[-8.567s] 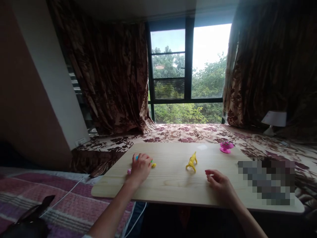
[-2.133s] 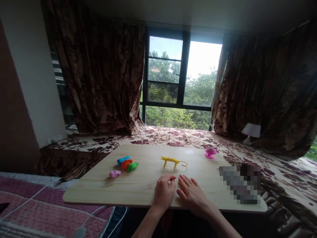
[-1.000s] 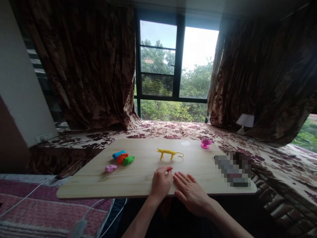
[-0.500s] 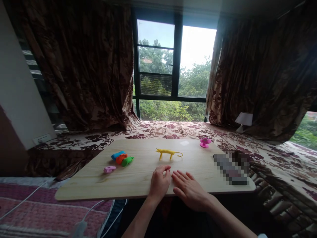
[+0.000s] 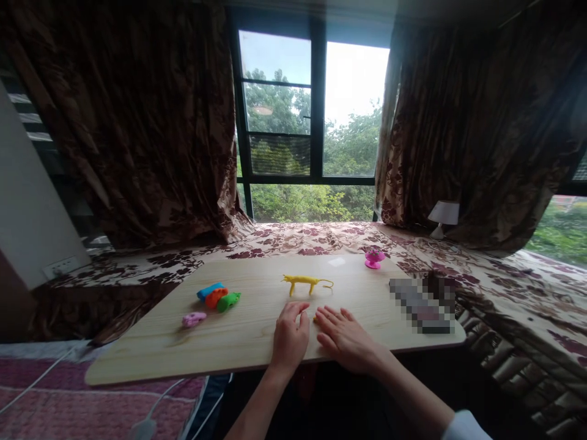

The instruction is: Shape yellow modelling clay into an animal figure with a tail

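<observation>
A yellow four-legged clay animal with a long curled tail stands mid-board, beyond both hands. My left hand rests on the light wooden tabletop, its fingers loosely bent and the thumb apart; I see nothing held in it. To its right, my right hand lies flat, palm down, fingers stretched out. A small bit of yellow clay peeks out at the left edge of its fingertips; the rest of that piece, if any, is hidden under the hand.
Blue, orange and green clay lumps sit together at left, with a pink lump nearer me. A magenta figure stands at the back right. A blurred-out flat object lies at the right edge.
The view has turned slightly to the right. My left fingers have loosened and stretched forward. Yellow clay now shows beside my right fingertips, where little was visible before.
</observation>
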### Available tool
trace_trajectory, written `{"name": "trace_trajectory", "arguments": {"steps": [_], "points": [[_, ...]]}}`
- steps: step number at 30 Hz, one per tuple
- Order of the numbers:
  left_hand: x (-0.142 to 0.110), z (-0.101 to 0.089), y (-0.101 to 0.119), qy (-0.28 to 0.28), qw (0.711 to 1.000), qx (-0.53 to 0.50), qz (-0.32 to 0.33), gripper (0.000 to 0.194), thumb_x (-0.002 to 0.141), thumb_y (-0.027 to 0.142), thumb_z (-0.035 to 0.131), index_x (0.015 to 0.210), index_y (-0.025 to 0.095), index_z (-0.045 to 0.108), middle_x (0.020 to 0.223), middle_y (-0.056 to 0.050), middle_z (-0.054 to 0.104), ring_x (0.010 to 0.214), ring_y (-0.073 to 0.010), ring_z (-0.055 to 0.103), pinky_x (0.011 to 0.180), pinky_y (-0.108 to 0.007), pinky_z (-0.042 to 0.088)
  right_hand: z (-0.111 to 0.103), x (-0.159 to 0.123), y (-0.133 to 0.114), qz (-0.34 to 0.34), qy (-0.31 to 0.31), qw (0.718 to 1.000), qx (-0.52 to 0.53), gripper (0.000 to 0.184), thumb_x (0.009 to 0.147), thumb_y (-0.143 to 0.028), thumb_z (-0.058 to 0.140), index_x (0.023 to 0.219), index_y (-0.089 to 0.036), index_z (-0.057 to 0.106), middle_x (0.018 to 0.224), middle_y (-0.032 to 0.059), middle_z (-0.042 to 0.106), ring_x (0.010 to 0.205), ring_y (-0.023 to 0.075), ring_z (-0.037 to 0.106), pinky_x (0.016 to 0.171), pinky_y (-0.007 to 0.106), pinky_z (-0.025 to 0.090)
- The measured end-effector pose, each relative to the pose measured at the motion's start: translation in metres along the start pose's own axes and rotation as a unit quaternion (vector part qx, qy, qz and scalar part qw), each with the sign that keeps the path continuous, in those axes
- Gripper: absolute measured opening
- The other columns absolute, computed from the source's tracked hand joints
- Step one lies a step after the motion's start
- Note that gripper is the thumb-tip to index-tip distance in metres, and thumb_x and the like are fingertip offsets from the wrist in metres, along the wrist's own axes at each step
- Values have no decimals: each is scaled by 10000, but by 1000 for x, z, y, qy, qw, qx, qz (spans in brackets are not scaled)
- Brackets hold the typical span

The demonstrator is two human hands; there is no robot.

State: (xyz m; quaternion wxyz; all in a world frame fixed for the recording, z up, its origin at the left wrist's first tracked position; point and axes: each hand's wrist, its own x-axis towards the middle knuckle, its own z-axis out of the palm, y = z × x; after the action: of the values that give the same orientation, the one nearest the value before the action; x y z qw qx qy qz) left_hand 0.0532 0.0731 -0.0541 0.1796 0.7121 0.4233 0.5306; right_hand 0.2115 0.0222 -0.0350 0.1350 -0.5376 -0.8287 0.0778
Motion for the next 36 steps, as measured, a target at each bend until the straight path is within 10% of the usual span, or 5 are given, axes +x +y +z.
{"name": "trace_trajectory", "arguments": {"steps": [9,19,36], "points": [[4,-2,-1,-19,1000,-4,1,251,804,191,417,919,175,640,957,-65,645,940,-191,591,864,-344,457,-6,-20,-10,-72,-6,997,35,471,925,-317,332,1390,-254,284,1455,35,266,1342,176,208,1096,414,135],[-7,-13,19,-163,983,56,69,206,761,189,516,896,235,665,860,-45,652,862,-215,570,829,-370,429,8,-19,17,-33,138,949,280,560,803,-58,357,1331,-242,388,1328,36,479,1216,166,435,1041,373,325],[-14,-36,27,-152,988,35,7,171,810,277,501,902,226,636,938,-39,655,954,-200,572,891,-346,414,-6,-21,1,14,257,933,249,148,822,-182,511,933,-212,603,834,17,614,713,137,568,671,261,474]]}}
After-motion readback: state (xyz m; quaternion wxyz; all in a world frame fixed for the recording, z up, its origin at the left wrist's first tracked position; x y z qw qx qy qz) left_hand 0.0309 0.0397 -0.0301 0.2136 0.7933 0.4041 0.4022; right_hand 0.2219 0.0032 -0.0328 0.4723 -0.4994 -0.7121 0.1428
